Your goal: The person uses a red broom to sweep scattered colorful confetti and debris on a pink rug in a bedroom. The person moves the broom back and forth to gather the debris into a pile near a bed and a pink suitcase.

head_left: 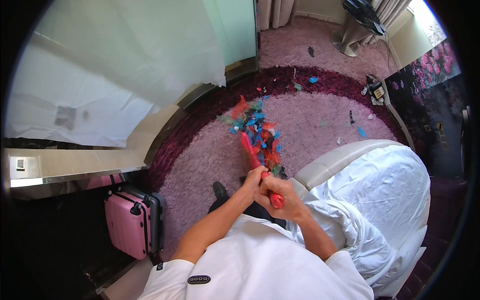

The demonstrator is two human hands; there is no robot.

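In the middle of the view both my hands are closed round a long red stick-like thing (248,148). My left hand (254,181) grips it further forward, and my right hand (283,192) holds it nearer my body. Its rounded end sticks out below my right fist, while the other end points away over the carpet. I cannot tell exactly what it is. Just beyond and beside it is a heap of crumpled red, blue, green and black scraps (259,125), partly blurred.
Loose scraps dot the pink carpet (200,155) and its dark purple band. To my right stands a pale armchair (320,162) draped with a white sheet (372,192). A pink suitcase (127,222) is at left, below a counter edge. A metal pedestal stand (346,42) is far off.
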